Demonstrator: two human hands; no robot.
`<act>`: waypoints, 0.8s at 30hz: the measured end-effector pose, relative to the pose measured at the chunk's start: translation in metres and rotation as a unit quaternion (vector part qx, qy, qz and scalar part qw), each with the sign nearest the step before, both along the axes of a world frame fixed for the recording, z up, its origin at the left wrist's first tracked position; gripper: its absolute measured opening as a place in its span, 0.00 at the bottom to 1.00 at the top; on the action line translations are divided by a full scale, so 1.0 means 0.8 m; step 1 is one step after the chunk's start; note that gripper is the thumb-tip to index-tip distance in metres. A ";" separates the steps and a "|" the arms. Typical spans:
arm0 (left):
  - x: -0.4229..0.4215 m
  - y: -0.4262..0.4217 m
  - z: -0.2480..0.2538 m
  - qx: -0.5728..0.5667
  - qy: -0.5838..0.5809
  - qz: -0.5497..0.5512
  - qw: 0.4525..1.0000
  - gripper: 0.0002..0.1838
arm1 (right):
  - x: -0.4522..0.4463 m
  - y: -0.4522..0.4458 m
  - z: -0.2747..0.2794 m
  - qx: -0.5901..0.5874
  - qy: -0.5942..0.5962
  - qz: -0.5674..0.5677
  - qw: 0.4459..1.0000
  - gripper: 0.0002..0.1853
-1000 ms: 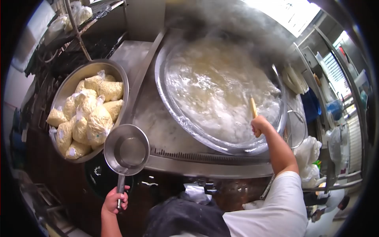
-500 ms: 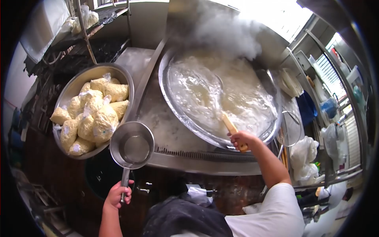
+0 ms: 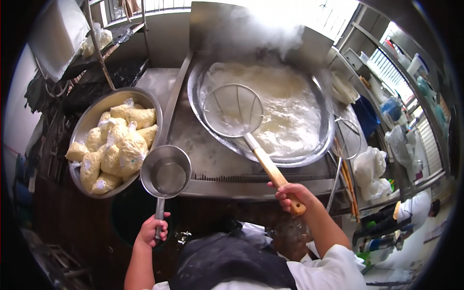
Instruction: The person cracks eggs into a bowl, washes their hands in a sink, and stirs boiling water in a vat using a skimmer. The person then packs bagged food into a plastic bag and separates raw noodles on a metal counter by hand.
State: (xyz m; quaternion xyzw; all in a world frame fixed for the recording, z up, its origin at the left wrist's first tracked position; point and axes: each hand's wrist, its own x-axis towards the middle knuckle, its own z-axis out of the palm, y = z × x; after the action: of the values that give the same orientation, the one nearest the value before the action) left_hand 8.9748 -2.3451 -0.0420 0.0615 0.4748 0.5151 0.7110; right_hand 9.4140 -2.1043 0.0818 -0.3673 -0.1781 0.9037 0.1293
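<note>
Slanting mesh-first toward upper left, the strainer point(image 3: 255, 148) is gripped by the right hand point(image 3: 300, 194); the left hand point(image 3: 151, 232) clasps a saucepan point(image 3: 166, 176).

Left: metal basin point(image 3: 83, 126), clear bags point(image 3: 129, 153) of pale food piled inside. Right: metal-handled wire strainer point(image 3: 349, 139), white plastic bags point(image 3: 370, 175) beside it, blue bin point(image 3: 366, 116) beyond. Lower right: co-worker point(image 3: 412, 211) in white top.

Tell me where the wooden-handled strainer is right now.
In the head view, the wooden-handled strainer is in the right hand, its mesh over the left part of the steaming pot, right of the metal dipper.
</note>
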 end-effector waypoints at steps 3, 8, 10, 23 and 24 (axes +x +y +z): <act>-0.003 -0.003 -0.007 0.003 0.000 -0.006 1.000 0.25 | -0.010 -0.034 0.013 0.092 -0.079 0.002 0.993 0.27; -0.005 -0.003 -0.008 0.001 0.005 -0.019 1.000 0.26 | -0.025 -0.087 0.012 0.203 -0.173 0.016 0.964 0.25; -0.005 -0.002 -0.005 -0.003 0.005 -0.019 1.000 0.26 | -0.029 -0.102 0.011 0.220 -0.184 0.022 0.958 0.25; -0.011 -0.006 -0.010 0.007 -0.011 -0.027 1.000 0.25 | -0.048 -0.125 0.033 0.536 -0.469 0.126 0.691 0.27; -0.010 -0.005 -0.008 0.006 -0.010 -0.026 1.000 0.26 | -0.049 -0.126 0.032 0.599 -0.485 0.136 0.622 0.28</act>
State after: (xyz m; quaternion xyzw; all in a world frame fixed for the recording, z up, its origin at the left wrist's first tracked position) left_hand 8.9668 -2.3493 -0.0480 0.0728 0.4626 0.4997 0.7287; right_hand 9.3747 -2.2052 0.1071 -0.5655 -0.7649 0.2946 0.0915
